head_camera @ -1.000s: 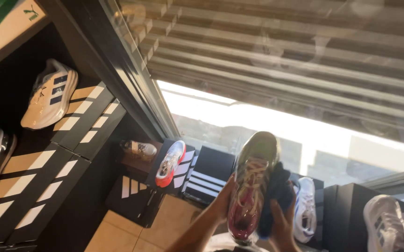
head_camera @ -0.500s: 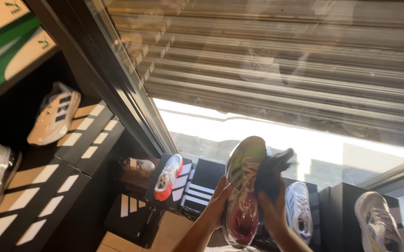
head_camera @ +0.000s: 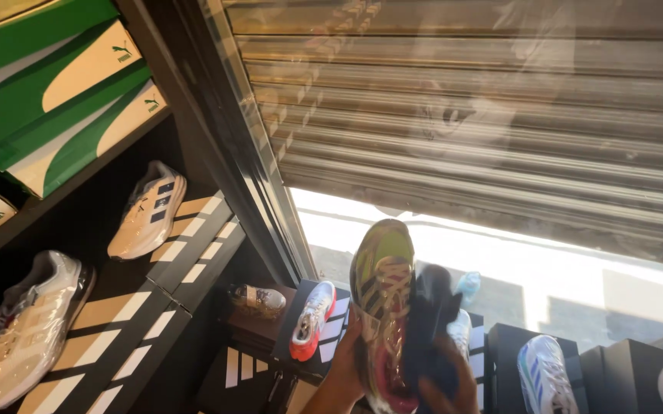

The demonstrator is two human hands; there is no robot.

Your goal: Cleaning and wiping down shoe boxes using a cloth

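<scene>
1. The left hand (head_camera: 344, 368) is closed around the side of a green-and-pink running shoe (head_camera: 384, 307), holding it up toe-first in front of the shop window (head_camera: 500, 253), above the black display boxes (head_camera: 324, 337)
2. The right hand (head_camera: 446, 383) is clenched on a dark cloth (head_camera: 429, 322), which is pressed against the shoe's right flank
3. The shoe looks light and partly soft: the mesh upper would give under the fingers, while the sole and heel seem stiff enough to bear a firm hold
4. The best hold, I judge, is at the midfoot or heel, where the left hand sits now; the glossy overlays could be slippery
5. The cloth is limp and bunches easily, so it needs a full fist
6. Nearby, a white-and-red shoe (head_camera: 312, 318) stands on a box
</scene>
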